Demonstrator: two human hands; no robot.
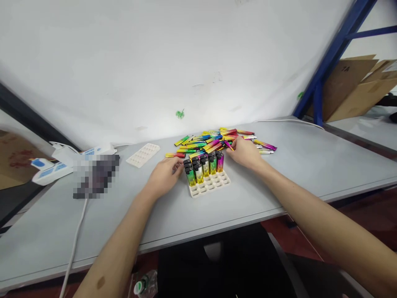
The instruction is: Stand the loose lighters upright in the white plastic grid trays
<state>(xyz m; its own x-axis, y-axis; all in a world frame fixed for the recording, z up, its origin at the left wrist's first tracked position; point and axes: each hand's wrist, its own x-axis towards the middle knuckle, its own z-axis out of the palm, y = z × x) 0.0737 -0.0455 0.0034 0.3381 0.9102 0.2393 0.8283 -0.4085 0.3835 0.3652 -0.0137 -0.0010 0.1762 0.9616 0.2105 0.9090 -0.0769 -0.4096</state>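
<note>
Head view shows glossy metallic lighters on a pale grey table [245, 205]. The upright lighters [205, 169] have black tops and shiny bodies, their visible colours fading from green, silver or magenta into yellow-gold. Behind them, towards the white wall, lies a loose heap of lighters [213, 144], flat and overlapping at many angles, in gold blended with red, green, blue and purple; a few silvery ends stick out at its right side.

The right hand [246, 153], at the near right edge of the heap, pinches a magenta-and-yellow lighter [228, 145] between its fingertips, the lighter slanting. The left hand [163, 177] sits with curled fingers just beside the left end of the upright group; whether it grips or merely touches anything there, one cannot tell.

As for containers, the white slotted tray [212, 186] rests on the table between the hands. Lighters stand close together in its rear and left slots, while the slots nearer the person lie open. A second white tray [143, 155], also slotted, lies flat to the left of the heap, its slots bare. Cardboard boxes [356, 91] stand beyond the blue frame at far right; their contents are hidden.
</note>
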